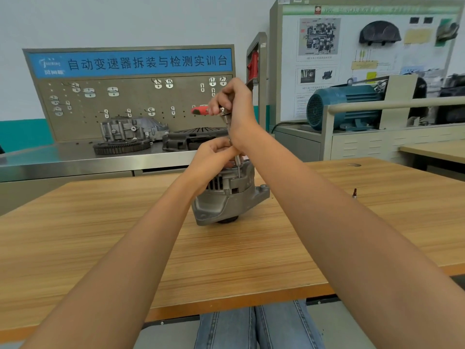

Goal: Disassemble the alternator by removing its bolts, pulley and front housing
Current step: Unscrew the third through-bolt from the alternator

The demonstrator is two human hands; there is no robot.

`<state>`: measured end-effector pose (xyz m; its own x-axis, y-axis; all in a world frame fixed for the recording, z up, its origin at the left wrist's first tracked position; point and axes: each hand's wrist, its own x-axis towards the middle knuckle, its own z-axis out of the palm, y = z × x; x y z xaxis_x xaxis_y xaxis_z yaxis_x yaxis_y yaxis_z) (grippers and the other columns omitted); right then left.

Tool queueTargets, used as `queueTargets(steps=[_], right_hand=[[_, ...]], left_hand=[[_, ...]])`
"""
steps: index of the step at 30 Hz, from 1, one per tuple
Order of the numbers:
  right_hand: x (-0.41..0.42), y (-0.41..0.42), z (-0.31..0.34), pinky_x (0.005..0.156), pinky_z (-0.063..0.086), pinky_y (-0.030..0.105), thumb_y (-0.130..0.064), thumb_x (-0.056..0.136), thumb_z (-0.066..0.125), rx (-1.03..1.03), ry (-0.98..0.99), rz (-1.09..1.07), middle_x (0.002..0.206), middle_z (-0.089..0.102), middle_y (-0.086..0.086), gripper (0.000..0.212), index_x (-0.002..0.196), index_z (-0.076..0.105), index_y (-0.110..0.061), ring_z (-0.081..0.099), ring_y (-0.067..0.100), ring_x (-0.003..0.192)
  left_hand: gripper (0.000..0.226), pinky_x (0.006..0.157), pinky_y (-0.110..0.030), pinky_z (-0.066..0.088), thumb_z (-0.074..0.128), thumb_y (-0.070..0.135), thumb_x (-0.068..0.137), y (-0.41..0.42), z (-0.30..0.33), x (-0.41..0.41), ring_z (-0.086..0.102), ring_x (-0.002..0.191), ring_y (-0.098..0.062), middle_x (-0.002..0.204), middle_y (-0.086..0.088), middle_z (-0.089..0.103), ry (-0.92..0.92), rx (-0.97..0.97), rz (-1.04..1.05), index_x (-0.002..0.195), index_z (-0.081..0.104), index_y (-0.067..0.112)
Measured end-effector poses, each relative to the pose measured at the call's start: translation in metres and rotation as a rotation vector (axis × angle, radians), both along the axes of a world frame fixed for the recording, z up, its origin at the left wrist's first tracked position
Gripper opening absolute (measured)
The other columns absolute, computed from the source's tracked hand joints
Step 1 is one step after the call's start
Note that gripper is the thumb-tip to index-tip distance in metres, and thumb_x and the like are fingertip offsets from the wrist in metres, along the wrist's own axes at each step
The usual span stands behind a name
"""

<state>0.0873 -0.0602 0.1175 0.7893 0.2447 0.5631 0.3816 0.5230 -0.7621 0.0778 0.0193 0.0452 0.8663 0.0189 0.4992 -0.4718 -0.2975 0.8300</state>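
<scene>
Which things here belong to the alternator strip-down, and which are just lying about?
In the job:
alternator on the wooden table
red-handled ratchet, gripped by right hand
extension shaft, steadied by left hand

Lying about:
small bit
gear ring
gearbox casing
blue motor

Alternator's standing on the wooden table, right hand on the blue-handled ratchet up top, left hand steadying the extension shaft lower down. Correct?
Not quite: the handle is red, not blue. The head view shows the right hand gripping a red-handled ratchet, while the left hand holds the extension shaft just above the alternator, which stands on the wooden table.
</scene>
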Motion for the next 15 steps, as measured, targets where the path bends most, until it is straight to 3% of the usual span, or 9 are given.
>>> queueTargets(steps=[3,8,12,15], right_hand=[[-0.002,0.006,0.0,0.06,0.047,0.024,-0.009,0.091,0.033,-0.095,-0.015,0.003,0.045,0.036,0.006,0.041,0.051,0.035,-0.016,0.039,0.019,0.049],[-0.003,0.012,-0.001,0.043,0.045,0.014,-0.006,0.09,0.034,-0.088,-0.015,-0.035,0.042,0.037,0.004,0.04,0.051,0.036,-0.015,0.039,0.017,0.046],[0.004,0.002,0.002,0.044,0.045,0.015,-0.007,0.09,0.037,0.076,0.094,-0.09,0.042,0.036,-0.001,0.035,0.055,0.035,-0.014,0.038,0.015,0.046],[0.01,-0.008,-0.002,0.054,0.043,0.02,-0.01,0.091,0.037,-0.015,0.067,-0.283,0.048,0.038,-0.001,0.037,0.054,0.036,-0.014,0.039,0.014,0.05]], left_hand=[[0.02,0.084,-0.026,0.052,0.058,0.01,0.089,0.001,0.001,-0.001,0.065,0.081,-0.005,0.074,0.016,0.071,0.0,-0.029,-0.011,0.082,0.067,0.027],[0.023,0.077,-0.021,0.053,0.058,0.005,0.089,0.004,0.0,-0.002,0.065,0.083,-0.007,0.077,0.014,0.072,-0.004,-0.039,-0.021,0.084,0.069,0.025],[0.015,0.067,-0.016,0.048,0.062,0.018,0.089,0.0,0.001,-0.001,0.064,0.079,0.006,0.081,0.02,0.072,0.007,-0.004,-0.028,0.088,0.069,0.031],[0.012,0.068,-0.015,0.047,0.062,0.023,0.09,-0.003,0.003,0.001,0.066,0.083,0.005,0.086,0.019,0.073,0.025,0.036,-0.033,0.092,0.068,0.033]])
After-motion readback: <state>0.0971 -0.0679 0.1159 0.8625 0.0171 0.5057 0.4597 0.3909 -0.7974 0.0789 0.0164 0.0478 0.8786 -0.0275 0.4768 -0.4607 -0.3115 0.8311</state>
